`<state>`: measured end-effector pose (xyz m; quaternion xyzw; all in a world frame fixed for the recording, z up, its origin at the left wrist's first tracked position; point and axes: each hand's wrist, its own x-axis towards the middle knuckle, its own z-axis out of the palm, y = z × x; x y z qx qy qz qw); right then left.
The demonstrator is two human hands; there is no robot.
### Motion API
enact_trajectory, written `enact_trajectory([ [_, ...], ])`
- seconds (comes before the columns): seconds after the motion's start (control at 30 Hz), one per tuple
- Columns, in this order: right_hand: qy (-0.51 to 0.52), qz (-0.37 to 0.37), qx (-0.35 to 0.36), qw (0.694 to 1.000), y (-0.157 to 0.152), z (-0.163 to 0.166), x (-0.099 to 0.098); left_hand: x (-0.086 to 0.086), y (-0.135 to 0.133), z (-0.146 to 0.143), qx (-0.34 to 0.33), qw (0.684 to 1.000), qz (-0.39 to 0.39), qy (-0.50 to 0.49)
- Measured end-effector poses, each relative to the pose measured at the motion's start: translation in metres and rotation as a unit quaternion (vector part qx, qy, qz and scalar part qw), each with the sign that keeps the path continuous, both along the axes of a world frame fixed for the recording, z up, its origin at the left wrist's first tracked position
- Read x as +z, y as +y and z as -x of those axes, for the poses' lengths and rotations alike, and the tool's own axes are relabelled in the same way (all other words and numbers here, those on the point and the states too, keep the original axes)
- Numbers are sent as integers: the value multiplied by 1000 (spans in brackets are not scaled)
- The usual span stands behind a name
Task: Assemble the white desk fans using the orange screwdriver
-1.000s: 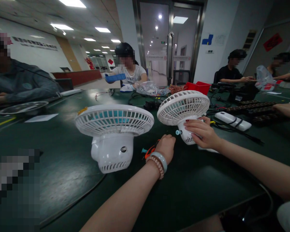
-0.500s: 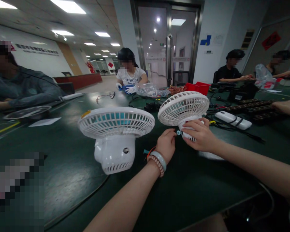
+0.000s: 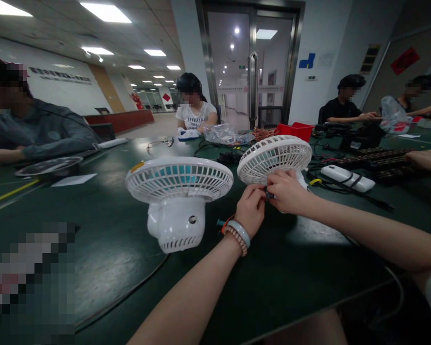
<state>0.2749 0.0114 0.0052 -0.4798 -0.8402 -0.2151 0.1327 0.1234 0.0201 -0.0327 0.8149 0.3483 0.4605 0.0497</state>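
Two white fans lie face-down on the dark green table. The right fan [image 3: 275, 155] has its slatted guard tilted, and my hands partly cover its motor housing. My left hand [image 3: 250, 211] is closed in a pinch at the near side of that housing. Fingertips of my right hand [image 3: 289, 191] meet it there, also pinched, around a small dark piece [image 3: 269, 195] too hidden to name. To the left stands the other fan [image 3: 179, 211], untouched, with a round hole in its housing and blue blades behind the guard. A teal-and-orange item [image 3: 221, 223] pokes out behind my left wrist.
A white power strip [image 3: 347, 178] with black cable lies on the right. Behind the fans are a clear plastic bag [image 3: 222, 134], copper-coloured wires and a red bin [image 3: 294, 130]. A metal tray [image 3: 50, 166] and paper are at left. Several people sit around the table.
My right hand has shifted from gripping the fan's housing to meeting my left fingertips. The light-blue round end seen between them is now covered. The view has moved slightly.
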Motion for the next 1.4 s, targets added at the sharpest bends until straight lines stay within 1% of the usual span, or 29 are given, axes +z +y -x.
enact_trajectory([
  [0.2,-1,-13,11,1000,2,-4,-1,-2,4,-3,-7,1000,-15,-13],
  [0.47,-10,-32,0,999,0,-1,-4,-1,3,-5,-15,1000,-8,-4],
  [0.6,-2,-36,1,999,0,-1,-5,0,4,-5,-16,1000,0,-25],
  [0.67,-3,-36,4,999,-1,-1,-6,0,4,-5,-14,999,16,-46],
  [0.77,-5,-39,6,999,-1,-2,-6,-1,4,-7,-9,994,61,-95],
  [0.9,-3,-45,7,999,-1,-2,-8,-5,5,-11,27,980,114,-162],
  [0.97,-3,-49,10,999,-1,-2,-9,-9,7,-14,33,972,135,-192],
  [1.1,0,-58,14,998,-3,-3,-12,-18,12,-17,-4,945,197,-261],
  [1.2,0,-51,15,999,-3,-3,-12,-22,14,-19,-31,928,227,-294],
  [1.4,-4,-52,9,999,-3,-3,-13,-21,12,-21,-42,910,256,-322],
])
